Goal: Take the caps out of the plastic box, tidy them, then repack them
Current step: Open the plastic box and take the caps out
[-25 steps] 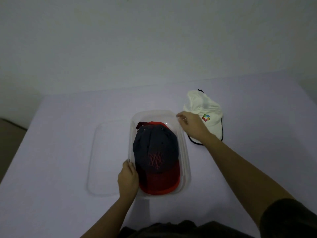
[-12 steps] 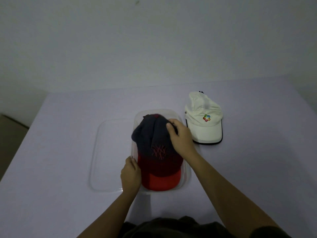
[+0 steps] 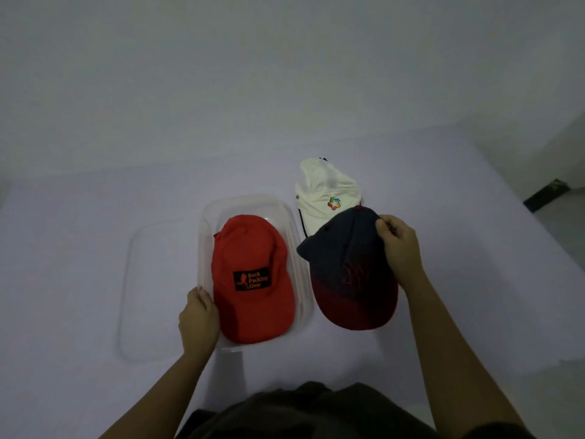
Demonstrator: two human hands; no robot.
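Note:
A clear plastic box (image 3: 243,202) stands on the table's middle with a red cap (image 3: 250,274) lying inside it, its black patch facing up. My left hand (image 3: 198,318) grips the box's near left rim. My right hand (image 3: 399,245) pinches the crown of a navy cap with a dark red brim (image 3: 348,274), held just right of the box and partly over a white cap (image 3: 323,194) that lies on the table.
The box's clear lid (image 3: 148,296) lies flat on the table left of the box. A pale cloth covers the table (image 3: 95,217). A wall rises behind, and a dark object (image 3: 544,194) sits on the floor at the far right.
My right hand lifted the navy cap out of the box and carried it to the right, uncovering the red cap beneath. My left hand stayed on the box rim.

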